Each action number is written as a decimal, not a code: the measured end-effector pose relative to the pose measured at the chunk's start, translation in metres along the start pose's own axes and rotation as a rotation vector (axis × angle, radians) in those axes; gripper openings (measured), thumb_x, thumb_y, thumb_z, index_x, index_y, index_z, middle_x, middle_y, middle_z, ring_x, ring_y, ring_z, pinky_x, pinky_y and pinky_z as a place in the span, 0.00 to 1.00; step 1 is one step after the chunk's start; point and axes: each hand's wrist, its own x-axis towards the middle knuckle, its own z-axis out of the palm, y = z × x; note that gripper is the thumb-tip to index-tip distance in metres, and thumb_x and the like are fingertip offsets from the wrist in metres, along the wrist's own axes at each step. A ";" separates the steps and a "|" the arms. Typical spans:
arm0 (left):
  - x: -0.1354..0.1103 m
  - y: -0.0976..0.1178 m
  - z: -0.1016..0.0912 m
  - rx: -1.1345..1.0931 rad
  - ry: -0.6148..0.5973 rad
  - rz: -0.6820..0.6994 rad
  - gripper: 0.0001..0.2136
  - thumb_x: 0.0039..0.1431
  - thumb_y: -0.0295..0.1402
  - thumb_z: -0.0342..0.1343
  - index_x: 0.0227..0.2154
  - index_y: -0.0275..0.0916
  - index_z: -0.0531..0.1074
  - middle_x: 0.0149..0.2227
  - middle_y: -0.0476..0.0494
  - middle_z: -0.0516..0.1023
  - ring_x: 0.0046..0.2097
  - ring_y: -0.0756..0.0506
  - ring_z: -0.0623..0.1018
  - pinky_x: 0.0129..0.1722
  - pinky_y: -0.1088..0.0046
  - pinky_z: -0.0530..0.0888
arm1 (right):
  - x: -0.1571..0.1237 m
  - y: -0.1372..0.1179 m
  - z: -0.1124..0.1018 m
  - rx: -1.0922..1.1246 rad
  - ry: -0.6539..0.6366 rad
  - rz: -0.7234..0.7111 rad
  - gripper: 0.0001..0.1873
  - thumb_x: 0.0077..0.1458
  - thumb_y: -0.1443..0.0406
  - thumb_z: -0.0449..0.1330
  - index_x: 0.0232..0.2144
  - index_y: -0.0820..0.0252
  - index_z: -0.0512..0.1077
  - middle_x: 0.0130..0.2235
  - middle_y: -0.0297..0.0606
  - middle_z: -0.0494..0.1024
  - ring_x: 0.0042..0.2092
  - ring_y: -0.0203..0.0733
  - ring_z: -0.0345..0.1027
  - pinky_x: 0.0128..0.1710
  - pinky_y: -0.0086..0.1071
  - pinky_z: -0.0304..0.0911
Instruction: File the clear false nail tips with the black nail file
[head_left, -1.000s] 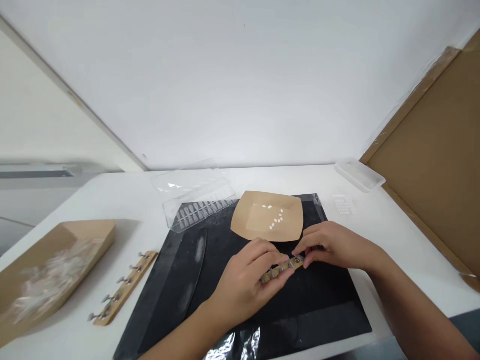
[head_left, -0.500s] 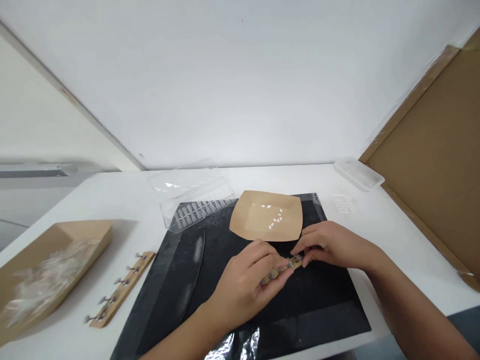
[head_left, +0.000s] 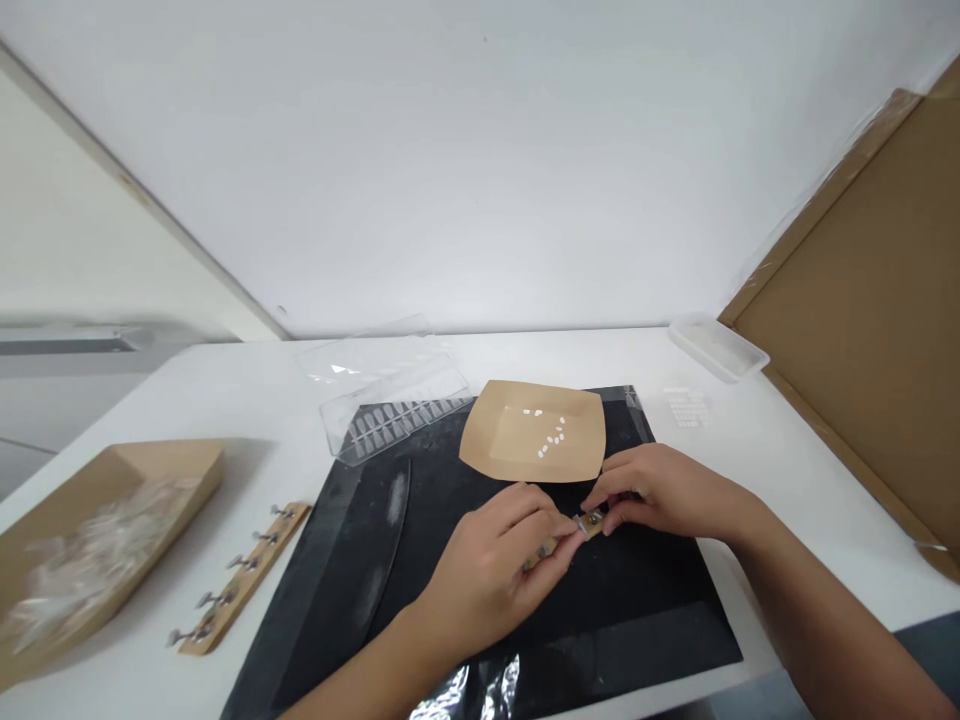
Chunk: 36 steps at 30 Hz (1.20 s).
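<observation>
Both hands, left hand [head_left: 491, 570] and right hand [head_left: 660, 492], pinch a light, stiff wooden strip [head_left: 568, 533] by its ends above the black mat [head_left: 645, 590].

This is a small craft workstation in a plain room, seemingly set up for false-nail work. A white desk [head_left: 795, 450] stands against a bare white wall [head_left: 480, 180] with a black work mat [head_left: 637, 610] laid on it. On the desk are a clear plastic box of rowed nail tips [head_left: 397, 410], a long wooden strip with metal pegs [head_left: 240, 575] and a brown paper tray of small white pieces [head_left: 476, 450]. A short pegged wooden strip [head_left: 583, 525] is above the mat, and a brown cardboard sheet [head_left: 877, 330] leans at the right.
</observation>
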 end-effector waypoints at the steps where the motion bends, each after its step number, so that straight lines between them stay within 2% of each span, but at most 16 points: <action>1: 0.000 0.000 0.000 -0.002 -0.001 -0.004 0.04 0.66 0.26 0.60 0.40 0.39 0.78 0.34 0.44 0.79 0.35 0.48 0.78 0.34 0.74 0.76 | 0.000 0.000 0.000 0.000 0.001 0.002 0.10 0.63 0.67 0.67 0.46 0.52 0.83 0.41 0.34 0.85 0.39 0.39 0.80 0.39 0.29 0.71; 4: 0.000 0.000 0.000 -0.012 -0.008 -0.010 0.04 0.66 0.26 0.60 0.40 0.39 0.78 0.34 0.44 0.79 0.34 0.48 0.78 0.34 0.74 0.76 | -0.001 0.000 0.000 0.007 0.000 0.019 0.10 0.62 0.64 0.69 0.47 0.51 0.83 0.39 0.34 0.84 0.37 0.38 0.79 0.37 0.29 0.70; 8: 0.001 0.000 -0.001 -0.019 -0.028 -0.015 0.04 0.65 0.25 0.60 0.40 0.38 0.77 0.33 0.45 0.77 0.33 0.49 0.76 0.32 0.75 0.74 | -0.003 -0.001 -0.004 0.053 0.005 0.079 0.23 0.55 0.59 0.75 0.52 0.52 0.79 0.37 0.33 0.83 0.35 0.38 0.77 0.35 0.29 0.69; 9: 0.001 0.001 -0.002 -0.021 -0.029 -0.016 0.04 0.65 0.25 0.60 0.40 0.38 0.77 0.33 0.45 0.77 0.32 0.49 0.75 0.31 0.76 0.73 | -0.003 -0.002 -0.005 0.063 0.005 0.087 0.22 0.55 0.59 0.75 0.52 0.52 0.79 0.38 0.33 0.83 0.36 0.38 0.77 0.36 0.29 0.69; 14: 0.001 0.002 -0.003 -0.032 -0.025 -0.026 0.04 0.66 0.24 0.58 0.40 0.38 0.76 0.34 0.44 0.77 0.31 0.50 0.75 0.30 0.77 0.72 | -0.002 -0.006 -0.006 0.019 0.032 0.091 0.06 0.59 0.61 0.72 0.39 0.53 0.82 0.39 0.32 0.83 0.37 0.38 0.76 0.36 0.29 0.68; 20: 0.001 0.003 -0.005 -0.029 -0.004 -0.039 0.04 0.66 0.24 0.58 0.40 0.38 0.76 0.34 0.45 0.77 0.31 0.51 0.74 0.28 0.78 0.72 | 0.000 -0.007 -0.002 -0.011 0.025 0.076 0.01 0.62 0.65 0.68 0.37 0.54 0.81 0.37 0.31 0.83 0.37 0.38 0.76 0.37 0.29 0.67; 36: 0.000 -0.002 -0.001 -0.052 0.036 -0.076 0.03 0.66 0.23 0.58 0.37 0.37 0.74 0.33 0.46 0.74 0.30 0.53 0.72 0.26 0.80 0.70 | 0.001 -0.016 0.008 -0.012 0.002 0.197 0.07 0.61 0.70 0.65 0.30 0.60 0.73 0.34 0.32 0.76 0.36 0.35 0.69 0.36 0.28 0.59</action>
